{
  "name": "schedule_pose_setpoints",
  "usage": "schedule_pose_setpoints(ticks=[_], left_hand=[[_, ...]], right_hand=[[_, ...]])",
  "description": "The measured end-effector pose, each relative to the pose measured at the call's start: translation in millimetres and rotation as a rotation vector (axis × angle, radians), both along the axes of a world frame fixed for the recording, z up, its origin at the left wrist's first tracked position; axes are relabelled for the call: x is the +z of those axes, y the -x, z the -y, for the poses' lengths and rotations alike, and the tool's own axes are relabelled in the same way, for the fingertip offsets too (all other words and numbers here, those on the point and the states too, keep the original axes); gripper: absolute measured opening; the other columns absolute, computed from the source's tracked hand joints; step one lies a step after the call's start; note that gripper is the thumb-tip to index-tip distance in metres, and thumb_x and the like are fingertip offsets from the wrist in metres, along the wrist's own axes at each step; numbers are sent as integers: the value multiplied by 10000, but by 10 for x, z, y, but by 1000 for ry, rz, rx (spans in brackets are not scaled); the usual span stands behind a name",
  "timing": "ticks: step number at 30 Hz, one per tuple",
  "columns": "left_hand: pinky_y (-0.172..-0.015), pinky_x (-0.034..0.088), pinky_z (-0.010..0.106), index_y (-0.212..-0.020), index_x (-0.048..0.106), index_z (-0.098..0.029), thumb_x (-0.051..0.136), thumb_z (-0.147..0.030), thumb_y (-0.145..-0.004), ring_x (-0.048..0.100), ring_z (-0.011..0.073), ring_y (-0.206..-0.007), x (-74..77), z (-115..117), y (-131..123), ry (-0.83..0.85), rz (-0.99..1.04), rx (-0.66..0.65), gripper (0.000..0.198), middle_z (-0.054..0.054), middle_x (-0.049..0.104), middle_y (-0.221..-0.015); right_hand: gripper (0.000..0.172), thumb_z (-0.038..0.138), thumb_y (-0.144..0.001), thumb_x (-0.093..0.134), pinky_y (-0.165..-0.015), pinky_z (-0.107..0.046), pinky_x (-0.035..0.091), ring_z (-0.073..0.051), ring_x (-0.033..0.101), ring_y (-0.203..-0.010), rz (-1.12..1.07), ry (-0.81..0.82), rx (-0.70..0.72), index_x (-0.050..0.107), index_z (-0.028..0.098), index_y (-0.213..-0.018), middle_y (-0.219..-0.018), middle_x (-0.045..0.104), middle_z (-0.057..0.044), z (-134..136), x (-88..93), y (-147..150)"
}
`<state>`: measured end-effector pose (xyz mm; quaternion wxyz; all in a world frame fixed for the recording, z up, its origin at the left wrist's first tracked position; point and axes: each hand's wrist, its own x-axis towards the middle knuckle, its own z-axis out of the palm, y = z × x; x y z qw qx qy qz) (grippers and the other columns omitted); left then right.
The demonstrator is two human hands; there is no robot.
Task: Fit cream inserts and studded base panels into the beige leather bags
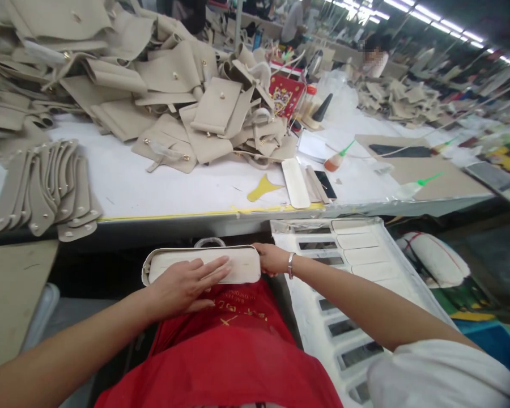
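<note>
At the table's front edge, over my lap, is a bag part with a long cream panel facing up, rounded at its ends and edged by a raised rim. My left hand lies on this panel with its fingers stretched out and spread. At the panel's right end my right hand grips the rim, its fingertips partly hidden behind it. A clear plastic-wrapped loop shows just behind the bag part. Whatever lies below the panel is mostly hidden.
Beige bag pieces are heaped on the white table. Studded flaps lie at left. Near the edge are a yellow piece, a cream panel and a glue bottle. A slatted white rack stands at right.
</note>
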<state>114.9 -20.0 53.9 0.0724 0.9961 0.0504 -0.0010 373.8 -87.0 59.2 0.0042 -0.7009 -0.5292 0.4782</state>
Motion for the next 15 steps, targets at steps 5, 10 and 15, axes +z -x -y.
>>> schedule_pose_setpoints(ticks=[5,10,15], left_hand=[[-821,382,342,-1347,355,-230,504,-413,-805,509,217,-943,39,-97,-129,63,-60,-36,591,71,378,-1401],[-795,364,328,-1323,387,-255,465,-375,-839,509,198,-906,32,-154,-193,91,-87,-41,505,38,401,-1389],[-739,367,322,-1293,430,-214,447,-276,-845,515,184,-852,28,-147,-227,43,-95,-65,453,65,419,-1373]], right_hand=[[374,158,-781,426,-600,-216,403,-119,546,-570,71,-255,186,559,160,-1131,-689,640,-25,21,136,9],[377,166,-767,453,-595,-216,401,-106,521,-558,-66,-290,134,554,169,-1130,-711,628,-12,15,287,-84],[434,385,-876,327,-518,-220,435,-96,522,-474,-608,-23,-335,394,191,-1260,-606,553,34,32,2,-301]])
